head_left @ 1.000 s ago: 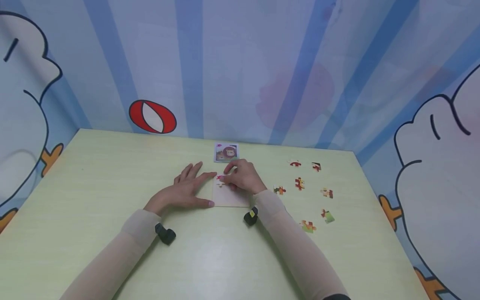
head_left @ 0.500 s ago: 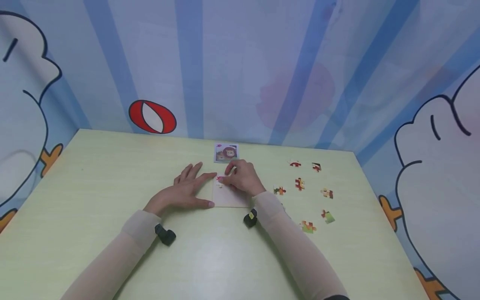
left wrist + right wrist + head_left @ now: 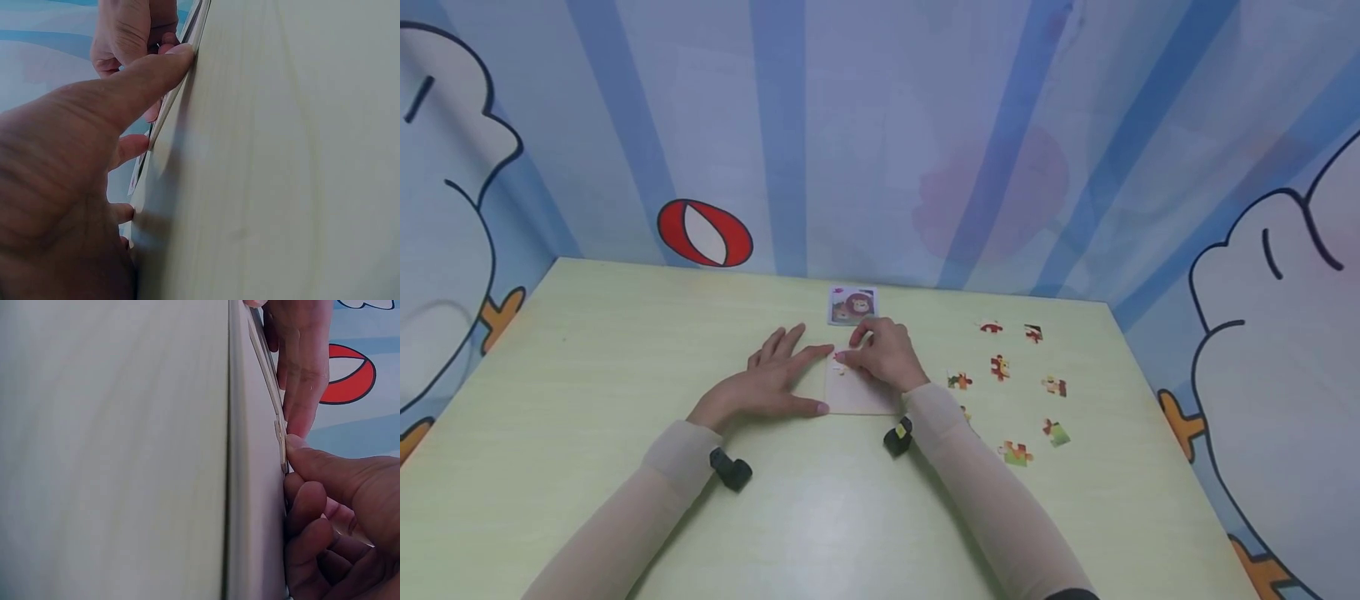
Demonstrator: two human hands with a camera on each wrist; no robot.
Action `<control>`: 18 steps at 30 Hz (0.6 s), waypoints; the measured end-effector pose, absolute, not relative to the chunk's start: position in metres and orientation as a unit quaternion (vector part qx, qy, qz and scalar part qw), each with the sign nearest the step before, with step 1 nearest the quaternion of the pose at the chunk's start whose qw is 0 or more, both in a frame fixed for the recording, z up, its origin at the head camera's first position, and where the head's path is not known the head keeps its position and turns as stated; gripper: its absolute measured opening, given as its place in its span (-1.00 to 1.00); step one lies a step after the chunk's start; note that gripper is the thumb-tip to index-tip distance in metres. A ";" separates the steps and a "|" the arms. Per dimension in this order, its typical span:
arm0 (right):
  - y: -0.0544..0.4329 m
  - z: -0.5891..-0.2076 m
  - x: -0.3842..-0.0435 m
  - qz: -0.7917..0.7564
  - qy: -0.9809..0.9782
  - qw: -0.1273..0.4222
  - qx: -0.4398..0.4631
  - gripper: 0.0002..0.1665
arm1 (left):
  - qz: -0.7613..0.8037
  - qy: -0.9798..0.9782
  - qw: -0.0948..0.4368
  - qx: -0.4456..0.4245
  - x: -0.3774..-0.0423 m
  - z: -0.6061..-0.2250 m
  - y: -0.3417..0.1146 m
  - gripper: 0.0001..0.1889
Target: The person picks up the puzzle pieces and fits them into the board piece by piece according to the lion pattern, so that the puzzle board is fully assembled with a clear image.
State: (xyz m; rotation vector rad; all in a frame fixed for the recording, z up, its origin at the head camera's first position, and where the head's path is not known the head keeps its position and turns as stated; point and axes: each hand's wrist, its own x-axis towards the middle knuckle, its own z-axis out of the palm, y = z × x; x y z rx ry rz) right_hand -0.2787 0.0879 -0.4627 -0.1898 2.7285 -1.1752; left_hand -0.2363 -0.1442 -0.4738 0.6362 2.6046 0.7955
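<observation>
A small, flat, pale square puzzle board (image 3: 857, 400) lies on the table in the head view. My left hand (image 3: 763, 387) rests along its left side, fingers spread, with thumb and index fingertip at its left corners. Over the board's upper part, my right hand (image 3: 883, 354) has curled fingers and pinches a small pink-and-white puzzle piece (image 3: 837, 357) at the upper left corner, mostly covered by the thumb. From the right wrist view, the thumb (image 3: 319, 459) bears on thin pieces (image 3: 279, 434) lying on the board. A picture card (image 3: 853, 306) with a lion lies just behind.
Several loose puzzle pieces (image 3: 999, 367) are scattered on the table (image 3: 625, 333) to the right, one partly hidden by the right sleeve. Behind the table hangs a blue striped cloth (image 3: 880, 150) with cartoon prints.
My right hand shifts very slightly, its thumb staying over the upper left corner of the board. The left hand keeps its place, and the loose pieces have not moved.
</observation>
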 end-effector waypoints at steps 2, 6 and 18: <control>0.089 -0.463 -0.279 -0.398 0.911 0.081 -0.067 -0.69 | 0.283 0.916 0.171 0.228 -0.236 -0.474 -0.145 0.02; 0.093 -0.464 -0.278 -0.419 0.901 0.084 -0.080 -0.72 | 0.287 0.915 0.172 0.227 -0.236 -0.472 -0.145 0.02; 0.119 -0.456 -0.282 -0.468 0.877 0.065 -0.084 -0.66 | 0.279 0.918 0.174 0.223 -0.236 -0.469 -0.144 0.01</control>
